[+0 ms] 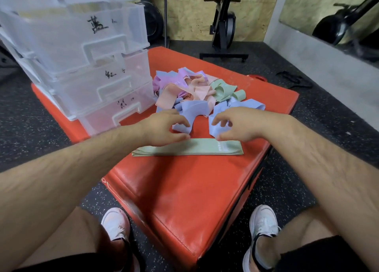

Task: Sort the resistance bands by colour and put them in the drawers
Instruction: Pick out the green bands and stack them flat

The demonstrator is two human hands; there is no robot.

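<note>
A loose pile of resistance bands (196,89) in purple, peach, green and blue lies on the red mat (184,185). A flat stack of green bands (188,149) lies nearest me. My left hand (162,128) and my right hand (238,126) hover just above the far edge of that stack, fingers curled loosely, holding nothing. Blue bands (194,109) lie right behind my fingertips. A clear drawer unit (82,66) with handwritten labels stands at the left of the mat, its drawers pulled out in steps.
Dark speckled gym floor surrounds the mat. An exercise machine (223,25) stands at the back by a board wall. A mirror (332,11) runs along the right wall. My knees and white shoes (117,224) are at the mat's near corner.
</note>
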